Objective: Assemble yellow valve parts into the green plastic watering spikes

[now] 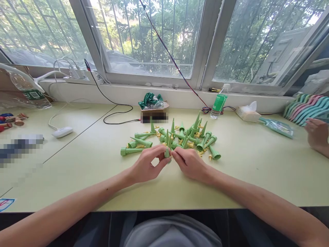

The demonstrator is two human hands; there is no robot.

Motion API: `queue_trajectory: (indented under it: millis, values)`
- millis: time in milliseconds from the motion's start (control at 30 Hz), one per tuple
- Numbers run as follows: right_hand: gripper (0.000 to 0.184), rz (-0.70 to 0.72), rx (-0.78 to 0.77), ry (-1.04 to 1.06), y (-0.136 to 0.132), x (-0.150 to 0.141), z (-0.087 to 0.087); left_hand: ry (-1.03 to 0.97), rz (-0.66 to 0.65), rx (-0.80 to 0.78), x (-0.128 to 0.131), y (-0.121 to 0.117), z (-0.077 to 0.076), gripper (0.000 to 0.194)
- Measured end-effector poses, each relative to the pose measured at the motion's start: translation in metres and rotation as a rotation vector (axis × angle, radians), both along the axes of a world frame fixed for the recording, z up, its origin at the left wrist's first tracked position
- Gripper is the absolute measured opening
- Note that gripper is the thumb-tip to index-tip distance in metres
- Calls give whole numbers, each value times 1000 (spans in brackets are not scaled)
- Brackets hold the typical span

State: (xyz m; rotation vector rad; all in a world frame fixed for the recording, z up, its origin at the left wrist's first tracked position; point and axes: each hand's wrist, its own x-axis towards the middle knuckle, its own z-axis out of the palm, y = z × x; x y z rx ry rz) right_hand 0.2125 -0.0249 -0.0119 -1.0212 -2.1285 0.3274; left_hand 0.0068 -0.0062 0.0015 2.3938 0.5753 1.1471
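Observation:
My left hand (151,163) grips a green plastic spike (167,153) between thumb and fingers, just above the table. Close beside it, my right hand (189,163) is closed in a pinch; whatever lies between its fingertips is too small or hidden to name. Beyond both hands spreads a pile of green cone-shaped spikes (213,152), some standing upright and others lying on their sides. Small yellow plastic pieces (210,157) are scattered among them.
The pale table (218,192) runs under a window. A small cardboard box (154,109), a water bottle (219,102) and a tissue box (248,113) stand behind the pile. At right are hangers (305,108) and another person's hand (317,133). A white mouse-shaped device (62,132) lies left.

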Motion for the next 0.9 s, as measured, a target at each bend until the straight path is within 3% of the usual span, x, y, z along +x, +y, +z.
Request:
queue_trajectory:
  millis: [100,200,400,500,700,900]
  values:
    - [24,0,-7,-1,-2,1,2,-91,10,-223,0,0,4,5]
    - [27,11,43,-49,-1,2,2,-195,-5,-417,0,1,8,12]
    - [25,70,238,-151,4,6,4,-270,-39,-614,0,4,11,21]
    - [18,119,291,-208,5,9,6,-233,-45,-629,-1,4,8,23]
    - [27,146,254,-271,4,11,6,-166,-65,-584,-3,3,5,21]
    - [29,160,-83,-69,0,4,-1,-59,-39,-295,-4,2,5,9]
